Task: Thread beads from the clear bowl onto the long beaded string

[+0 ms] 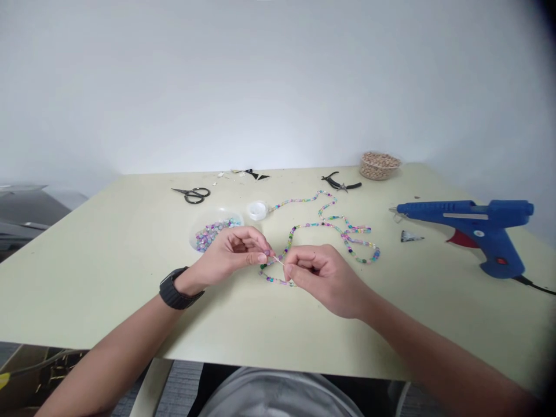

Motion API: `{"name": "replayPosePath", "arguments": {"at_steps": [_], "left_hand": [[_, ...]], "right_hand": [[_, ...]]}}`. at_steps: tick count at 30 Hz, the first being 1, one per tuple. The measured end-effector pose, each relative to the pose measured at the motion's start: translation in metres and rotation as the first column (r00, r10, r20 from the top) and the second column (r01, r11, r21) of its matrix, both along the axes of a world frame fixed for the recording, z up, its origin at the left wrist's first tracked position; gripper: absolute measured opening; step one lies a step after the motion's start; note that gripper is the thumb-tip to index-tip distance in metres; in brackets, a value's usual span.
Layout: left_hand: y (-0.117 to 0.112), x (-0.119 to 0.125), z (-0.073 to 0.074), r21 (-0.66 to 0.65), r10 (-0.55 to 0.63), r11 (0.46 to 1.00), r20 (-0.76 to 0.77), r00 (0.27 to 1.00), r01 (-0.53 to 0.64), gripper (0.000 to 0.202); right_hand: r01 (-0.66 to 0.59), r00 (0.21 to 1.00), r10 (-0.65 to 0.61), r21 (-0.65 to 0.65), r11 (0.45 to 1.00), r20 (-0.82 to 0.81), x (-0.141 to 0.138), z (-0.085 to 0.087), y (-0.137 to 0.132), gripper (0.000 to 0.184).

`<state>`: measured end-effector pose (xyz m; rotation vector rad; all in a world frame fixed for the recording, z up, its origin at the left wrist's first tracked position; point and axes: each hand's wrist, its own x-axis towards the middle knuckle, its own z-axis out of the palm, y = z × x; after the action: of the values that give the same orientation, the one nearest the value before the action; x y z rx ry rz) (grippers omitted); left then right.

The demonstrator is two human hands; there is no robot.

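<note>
Pinching thin pale cord [278, 260] btw fingers of left hand [228, 255] & right hand [324, 279], glossy bead strand [321, 225] on matte tabletop [87, 289]

One beaded strand [319, 225] — one glue gun [464, 211], one pair of scissors [193, 195]

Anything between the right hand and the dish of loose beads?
Yes: the left hand lies on the line from the right hand to the clear dish, overlapping the dish's near edge in this view. A thin pale thread, pinched by both hands, also spans the gap between them.
</note>
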<state>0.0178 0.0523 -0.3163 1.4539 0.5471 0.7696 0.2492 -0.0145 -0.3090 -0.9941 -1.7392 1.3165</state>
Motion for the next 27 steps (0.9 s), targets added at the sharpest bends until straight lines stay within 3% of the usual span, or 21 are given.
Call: {"name": "replayPosePath", "arguments": {"at_steps": [27], "left_hand": [[-0.0048,0.0028,0.0026,0.051,0.018,0.999,-0.095,0.995,-0.014,0.016]], "right_hand": [[-0.028,1.000,0.028,-0.010,1.000,-0.002,-0.0024,-0.0015,0.0006,0.023]]}}
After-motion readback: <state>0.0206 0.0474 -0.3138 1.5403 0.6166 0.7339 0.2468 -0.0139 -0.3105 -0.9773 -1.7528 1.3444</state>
